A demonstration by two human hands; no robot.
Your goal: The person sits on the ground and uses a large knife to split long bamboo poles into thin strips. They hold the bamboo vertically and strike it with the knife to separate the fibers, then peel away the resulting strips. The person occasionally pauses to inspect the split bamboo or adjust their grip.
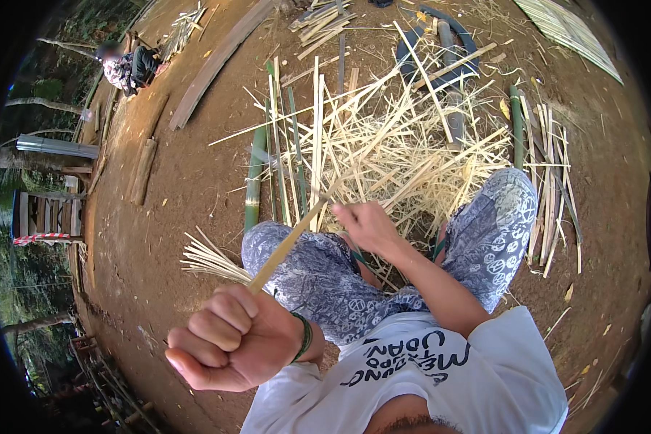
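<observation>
My left hand is closed in a fist around the near end of a flat, pale bamboo strip. The strip slants up and away over my left knee, its far end darker and narrower. Close to that far end is my right hand, with its thumb toward the strip and its other fingers curled. What those fingers grip, perhaps something small and dark by the strip's tip, is too unclear to name. Beyond my feet spreads a heap of bamboo strips and shavings.
A green bamboo pole lies left of the heap, another green piece right. Thin strips lie by my left knee, more strips by my right. Farther off are a black ring, a plank and a seated person.
</observation>
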